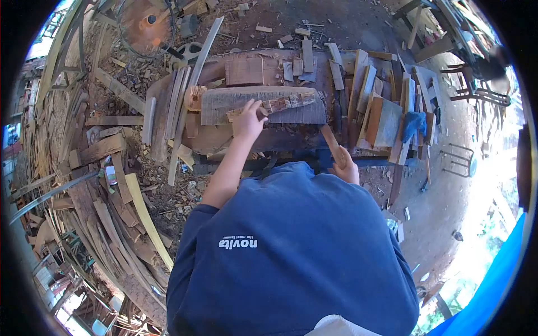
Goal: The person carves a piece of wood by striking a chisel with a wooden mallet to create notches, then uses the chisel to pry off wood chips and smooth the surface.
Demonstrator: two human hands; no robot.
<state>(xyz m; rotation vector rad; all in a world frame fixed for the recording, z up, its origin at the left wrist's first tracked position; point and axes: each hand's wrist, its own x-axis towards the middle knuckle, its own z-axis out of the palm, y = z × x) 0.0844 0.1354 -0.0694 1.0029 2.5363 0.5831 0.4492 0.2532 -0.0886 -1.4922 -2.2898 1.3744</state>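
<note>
My left hand (249,120) is closed on a rough, splintered piece of wood (288,102). That piece lies slanting across a thick grey board (216,106) on the low bench. In my right hand (344,169), beside the board's right end, is a flat brown strip (331,140). It points up and left toward the board's corner; whether it is a wooden stick or a tool's blade I cannot make out. A cut log end (195,98) sits at the board's left end, and a brown wooden block (244,71) lies behind it.
Wood offcuts (364,92) are stacked on the right, with a blue cloth (413,124) among them. Long planks (182,120) lean at the left, near a round wire-guarded fan (147,25). Scrap timber (106,218) and chips cover the ground. A metal-legged stool (462,161) lies right.
</note>
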